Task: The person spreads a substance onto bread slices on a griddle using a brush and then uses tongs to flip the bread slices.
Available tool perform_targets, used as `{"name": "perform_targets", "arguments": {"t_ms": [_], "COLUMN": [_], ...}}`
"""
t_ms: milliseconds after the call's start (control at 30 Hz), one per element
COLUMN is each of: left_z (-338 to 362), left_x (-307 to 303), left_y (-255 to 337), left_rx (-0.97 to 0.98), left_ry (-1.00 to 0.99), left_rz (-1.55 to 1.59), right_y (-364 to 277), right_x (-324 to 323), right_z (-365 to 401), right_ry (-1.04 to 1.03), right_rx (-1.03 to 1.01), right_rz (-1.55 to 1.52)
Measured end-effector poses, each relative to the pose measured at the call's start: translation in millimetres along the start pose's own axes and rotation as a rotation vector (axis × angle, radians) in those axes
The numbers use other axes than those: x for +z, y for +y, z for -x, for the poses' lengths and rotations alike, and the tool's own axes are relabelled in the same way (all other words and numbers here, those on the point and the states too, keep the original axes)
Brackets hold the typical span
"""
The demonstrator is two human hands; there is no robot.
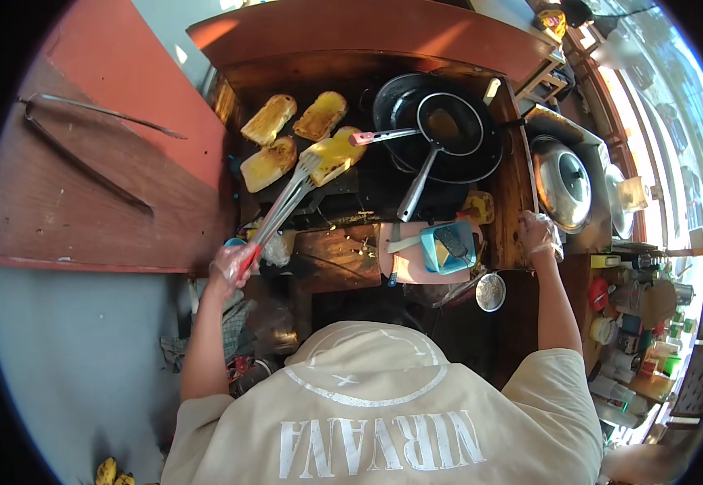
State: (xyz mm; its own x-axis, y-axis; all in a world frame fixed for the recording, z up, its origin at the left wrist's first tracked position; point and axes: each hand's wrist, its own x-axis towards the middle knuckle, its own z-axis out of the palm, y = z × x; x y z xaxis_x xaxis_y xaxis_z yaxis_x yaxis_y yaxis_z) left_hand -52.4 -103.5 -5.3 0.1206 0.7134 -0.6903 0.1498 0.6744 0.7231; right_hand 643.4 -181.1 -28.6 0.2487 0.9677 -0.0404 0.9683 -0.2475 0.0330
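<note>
My left hand [232, 265], in a clear plastic glove, is wrapped round the red handle of metal tongs [285, 202]. Their slotted end rests on a yellow-coated bread slice [338, 153] on the dark griddle [343, 198]. Beside it lie three more slices: one bread slice [269, 164] nearer me, a browned slice [320, 115] and a yellowish slice [268, 120] farther back. At the right, my gloved right hand [539, 232] is closed at the corner of the wooden side panel [521, 190]; its fingertips are partly hidden.
A black pan [392, 101] holds a smaller handled pan [451, 121]. In front, a blue tub [448, 249] stands on a pink board [404, 263]; a white cup [490, 293] is nearby. A domed metal lid [561, 184] lies right, a red-brown panel [125, 162] left.
</note>
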Motion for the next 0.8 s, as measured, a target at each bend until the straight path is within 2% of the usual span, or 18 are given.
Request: {"name": "perform_targets", "arguments": {"t_ms": [133, 200, 333, 400, 433, 500, 533, 600, 633, 667, 767, 800], "left_z": [-60.9, -77.2, -61.5, -50.7, -48.3, -42.8, -41.4, -44.9, -47.6, -48.6, -49.1, -48.1], "left_x": [21.1, 25.4, 26.8, 29.7, 30.2, 31.2, 30.2, 26.4, 24.4, 23.4, 20.8, 19.5], "left_y": [20.5, 23.4, 6.9, 5.5, 9.3, 18.1, 24.6, 39.8, 42.9, 44.9, 49.5, 52.2], "left_rx": [0.112, 0.136, 0.191, 0.338, 0.34, 0.819, 0.821, 1.131, 1.224, 1.222, 1.343, 1.337], "left_ry": [-0.085, -0.04, 0.051, 0.16, 0.159, 0.367, 0.369, 0.556, 0.594, 0.597, 0.811, 0.807], "left_rz": [-0.049, -0.249, -0.385, -0.507, -0.512, -0.801, -0.802, -1.158, -1.17, -1.168, -1.475, -1.476], "right_y": [5.4, 4.4, -1.6, -1.7, -1.1, -0.2, -0.3, -1.3, -1.7, -1.9, 1.6, 2.4], "right_x": [6.2, 6.2, -1.2, -0.3, 0.0, -0.3, -0.5, -1.0, -1.3, -1.5, 1.8, 3.1], "right_z": [-1.6, 1.1, 0.5, 0.6, 1.1, 2.1, 1.7, 1.4, 1.0, 0.0, 0.0, -0.7], "right_ry": [0.017, 0.009, -0.027, -0.01, 0.01, 0.023, 0.034, 0.036, 0.035, 0.035, 0.015, 0.029], "right_rx": [-0.023, -0.012, 0.042, 0.035, 0.027, 0.02, 0.007, 0.013, 0.02, 0.016, 0.014, 0.009], "right_rz": [0.028, 0.014, -0.015, -0.024, -0.029, -0.032, -0.033, -0.037, -0.038, -0.037, -0.04, -0.031]}}
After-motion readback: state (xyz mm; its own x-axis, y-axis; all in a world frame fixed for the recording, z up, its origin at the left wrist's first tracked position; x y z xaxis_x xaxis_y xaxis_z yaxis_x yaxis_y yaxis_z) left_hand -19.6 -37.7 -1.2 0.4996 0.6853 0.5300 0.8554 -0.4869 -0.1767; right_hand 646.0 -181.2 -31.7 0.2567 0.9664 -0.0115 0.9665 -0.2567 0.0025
